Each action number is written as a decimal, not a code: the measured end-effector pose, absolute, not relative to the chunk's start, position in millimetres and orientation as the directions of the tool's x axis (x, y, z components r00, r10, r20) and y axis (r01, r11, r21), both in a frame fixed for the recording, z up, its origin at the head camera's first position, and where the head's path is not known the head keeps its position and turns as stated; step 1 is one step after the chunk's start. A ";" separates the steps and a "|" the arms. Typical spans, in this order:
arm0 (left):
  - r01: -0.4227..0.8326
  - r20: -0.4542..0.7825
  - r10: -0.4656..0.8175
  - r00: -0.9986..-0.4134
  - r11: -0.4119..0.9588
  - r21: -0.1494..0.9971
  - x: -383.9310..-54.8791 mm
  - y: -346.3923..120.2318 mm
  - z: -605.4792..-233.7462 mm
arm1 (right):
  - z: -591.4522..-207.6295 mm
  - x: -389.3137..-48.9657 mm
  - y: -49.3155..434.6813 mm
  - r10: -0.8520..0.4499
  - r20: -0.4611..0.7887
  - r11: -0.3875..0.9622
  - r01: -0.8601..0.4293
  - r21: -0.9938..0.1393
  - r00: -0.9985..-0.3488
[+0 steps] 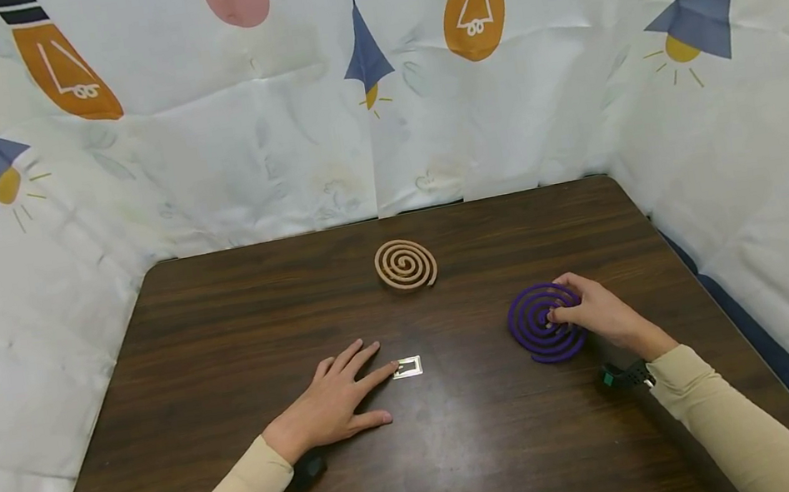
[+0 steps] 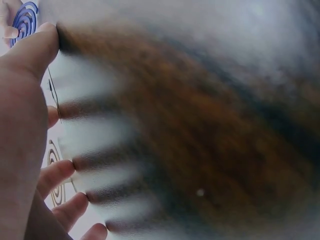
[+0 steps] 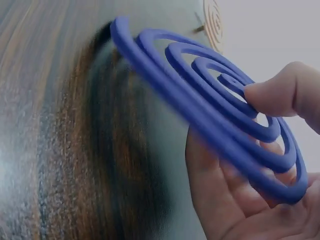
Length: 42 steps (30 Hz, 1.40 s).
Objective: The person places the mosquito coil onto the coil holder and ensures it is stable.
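Observation:
My right hand [image 1: 607, 319] holds a purple mosquito coil [image 3: 195, 107], the thumb pressing near its centre and the other fingers behind it. In the right wrist view the coil is tilted, close over the table. My left hand [image 1: 329, 405] is spread on the table, fingers extended. Its index fingertip touches the left end of a small shiny metal coil stand [image 1: 414, 366], which lies flat. The left wrist view shows the thumb and fingertips at the tabletop. Farther back lies a tan mosquito coil [image 1: 406, 264], beyond both hands.
The dark wood-grain table [image 1: 224, 329] has rounded far corners. White printed cloth [image 1: 253, 156] hangs close behind it and at both sides. A dark wristband [image 1: 626, 375] sits below the right wrist, and blue fabric [image 1: 757, 346] shows past the right edge.

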<state>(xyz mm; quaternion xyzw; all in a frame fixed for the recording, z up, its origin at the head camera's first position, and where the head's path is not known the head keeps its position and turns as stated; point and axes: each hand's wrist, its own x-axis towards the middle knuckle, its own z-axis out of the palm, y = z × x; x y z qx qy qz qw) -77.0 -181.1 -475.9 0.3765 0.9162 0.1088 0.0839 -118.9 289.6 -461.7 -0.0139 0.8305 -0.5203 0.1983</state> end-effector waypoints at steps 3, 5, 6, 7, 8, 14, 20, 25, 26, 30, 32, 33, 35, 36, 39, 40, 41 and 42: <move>0.673 -0.066 0.708 -0.703 0.692 0.262 -76.5 -180.9 -475.5 | -460.4 -118.9 288.0 -0.237 -0.321 0.394 0.211 -0.894 -0.917; 0.671 -0.067 0.707 -0.704 0.693 0.264 -76.3 -180.9 -475.3 | -460.3 -119.1 287.5 -0.238 -0.325 0.366 0.226 -0.903 -0.915; 0.671 -0.068 0.707 -0.704 0.693 0.264 -76.1 -181.0 -475.4 | -460.3 -119.2 287.3 -0.238 -0.326 0.355 0.231 -0.906 -0.915; 0.670 -0.070 0.706 -0.705 0.694 0.264 -76.1 -180.9 -475.4 | -460.5 -119.4 287.3 -0.243 -0.325 0.349 0.231 -0.908 -0.914; 0.667 -0.075 0.705 -0.706 0.696 0.265 -76.0 -180.8 -475.5 | -460.6 -119.6 287.0 -0.241 -0.327 0.343 0.234 -0.909 -0.914; 0.650 -0.109 0.693 -0.712 0.711 0.269 -76.3 -180.3 -476.1 | -463.5 -122.1 285.9 -0.245 -0.325 0.328 0.238 -0.914 -0.913; 0.649 -0.114 0.691 -0.713 0.713 0.264 -77.1 -180.1 -476.0 | -465.3 -124.8 282.0 -0.257 -0.328 0.288 0.252 -0.924 -0.909; 0.631 -0.133 0.679 -0.722 0.726 0.274 -77.3 -180.2 -476.8 | -463.1 -124.5 278.4 -0.279 -0.337 0.253 0.269 -0.929 -0.900; 0.625 -0.139 0.674 -0.725 0.729 0.278 -77.1 -180.2 -476.8 | -462.2 -124.2 277.6 -0.283 -0.337 0.254 0.269 -0.929 -0.898; 0.616 -0.139 0.668 -0.731 0.734 0.285 -77.3 -180.1 -477.4 | -459.6 -123.7 273.9 -0.304 -0.336 0.263 0.261 -0.929 -0.891; 0.612 -0.146 0.666 -0.732 0.736 0.289 -77.4 -179.9 -477.1 | -459.5 -124.1 272.6 -0.314 -0.338 0.272 0.256 -0.927 -0.887; 0.614 -0.141 0.668 -0.731 0.733 0.291 -77.5 -179.8 -476.9 | -459.5 -124.3 271.9 -0.320 -0.340 0.272 0.258 -0.927 -0.884; 0.618 -0.137 0.671 -0.729 0.730 0.291 -77.4 -179.8 -476.7 | -460.3 -124.9 271.2 -0.328 -0.343 0.276 0.259 -0.926 -0.880; 0.620 -0.136 0.673 -0.727 0.729 0.290 -77.4 -179.6 -476.3 | -460.8 -125.2 270.9 -0.330 -0.344 0.277 0.258 -0.926 -0.879; 0.621 -0.141 0.673 -0.726 0.730 0.286 -77.4 -179.3 -475.4 | -462.0 -126.2 269.9 -0.328 -0.344 0.279 0.258 -0.925 -0.880; 0.619 -0.147 0.671 -0.726 0.732 0.285 -77.5 -179.2 -475.1 | -462.3 -126.7 269.6 -0.331 -0.340 0.281 0.252 -0.926 -0.880; 0.617 -0.150 0.670 -0.727 0.733 0.284 -77.6 -179.0 -474.8 | -462.4 -127.3 269.2 -0.329 -0.339 0.283 0.250 -0.926 -0.882; 0.616 -0.154 0.670 -0.727 0.734 0.287 -77.7 -178.7 -474.4 | -462.4 -127.9 268.5 -0.327 -0.339 0.283 0.251 -0.926 -0.882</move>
